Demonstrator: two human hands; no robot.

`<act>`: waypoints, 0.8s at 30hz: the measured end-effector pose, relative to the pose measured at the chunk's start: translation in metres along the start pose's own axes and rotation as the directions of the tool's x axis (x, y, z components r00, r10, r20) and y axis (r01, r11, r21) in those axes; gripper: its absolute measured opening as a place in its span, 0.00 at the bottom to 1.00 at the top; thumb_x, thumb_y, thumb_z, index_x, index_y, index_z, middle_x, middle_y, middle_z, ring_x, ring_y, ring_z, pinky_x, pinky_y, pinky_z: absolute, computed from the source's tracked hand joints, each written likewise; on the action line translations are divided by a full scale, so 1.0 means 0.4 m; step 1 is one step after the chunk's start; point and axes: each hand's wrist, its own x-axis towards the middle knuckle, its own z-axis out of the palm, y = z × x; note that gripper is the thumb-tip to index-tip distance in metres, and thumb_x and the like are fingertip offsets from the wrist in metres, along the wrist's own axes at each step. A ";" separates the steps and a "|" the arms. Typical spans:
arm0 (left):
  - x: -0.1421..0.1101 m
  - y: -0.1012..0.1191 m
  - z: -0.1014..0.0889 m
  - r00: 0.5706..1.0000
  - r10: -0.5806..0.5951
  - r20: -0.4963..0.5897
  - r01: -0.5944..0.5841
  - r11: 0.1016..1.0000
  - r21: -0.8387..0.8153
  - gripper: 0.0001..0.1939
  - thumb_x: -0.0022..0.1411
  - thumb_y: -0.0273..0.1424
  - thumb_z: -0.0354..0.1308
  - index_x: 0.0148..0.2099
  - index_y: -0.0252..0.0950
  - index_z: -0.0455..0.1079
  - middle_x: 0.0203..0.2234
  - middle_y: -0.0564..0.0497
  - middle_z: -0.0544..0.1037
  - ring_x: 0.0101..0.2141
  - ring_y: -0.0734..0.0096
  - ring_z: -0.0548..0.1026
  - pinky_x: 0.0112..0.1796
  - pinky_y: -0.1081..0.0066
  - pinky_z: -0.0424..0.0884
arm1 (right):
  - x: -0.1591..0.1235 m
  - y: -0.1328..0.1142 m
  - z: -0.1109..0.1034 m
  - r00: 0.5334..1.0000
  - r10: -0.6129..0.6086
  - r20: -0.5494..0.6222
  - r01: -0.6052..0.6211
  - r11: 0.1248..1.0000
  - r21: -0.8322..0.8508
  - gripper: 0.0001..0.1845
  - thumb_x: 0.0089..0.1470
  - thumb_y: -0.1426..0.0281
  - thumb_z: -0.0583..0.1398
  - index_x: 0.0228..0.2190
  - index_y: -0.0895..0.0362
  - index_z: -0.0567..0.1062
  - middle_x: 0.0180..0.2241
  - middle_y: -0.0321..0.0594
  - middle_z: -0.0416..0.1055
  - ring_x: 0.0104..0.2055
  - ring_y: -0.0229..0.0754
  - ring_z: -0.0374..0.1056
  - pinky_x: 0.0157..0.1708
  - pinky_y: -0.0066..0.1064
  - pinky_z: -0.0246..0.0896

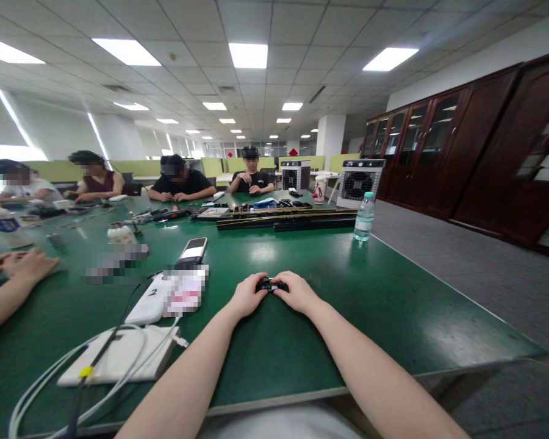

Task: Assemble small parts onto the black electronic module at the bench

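Both my hands meet over the green table (393, 292) just in front of me. My left hand (247, 294) and my right hand (296, 291) are closed in a pinch on the two ends of a small black part (268, 285). The part is tiny and I cannot make out its detail. It is held just above or on the table top. To the left of my left hand lie a white power bank marked 2 (149, 303) and a phone (193, 250).
A white flat box with looped white cables (119, 360) lies at the near left. Another person's hands (13, 268) rest at the left edge. Several seated people work at the far end. Long black rails (293, 219), a water bottle (364, 216) and fan units (359, 181) stand beyond.
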 end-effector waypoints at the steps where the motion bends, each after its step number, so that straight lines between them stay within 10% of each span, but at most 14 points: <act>1: 0.000 0.000 0.000 1.000 -0.001 0.002 0.001 1.000 0.002 0.21 0.54 0.26 0.55 0.52 0.35 0.64 0.47 0.46 0.73 0.47 0.64 0.71 0.50 0.66 0.65 | 0.000 0.001 0.001 1.000 -0.006 0.001 0.006 1.000 0.001 0.13 0.48 0.71 0.60 0.39 0.52 0.74 0.42 0.40 0.71 0.45 0.42 0.66 0.47 0.37 0.59; 24: -0.005 0.007 -0.006 0.999 0.007 -0.032 -0.008 0.999 -0.031 0.22 0.53 0.26 0.56 0.51 0.37 0.64 0.47 0.47 0.73 0.47 0.65 0.71 0.50 0.66 0.65 | 0.002 0.003 -0.001 1.000 0.012 -0.021 -0.011 0.999 0.035 0.15 0.45 0.73 0.61 0.38 0.52 0.74 0.41 0.39 0.71 0.45 0.43 0.66 0.48 0.37 0.59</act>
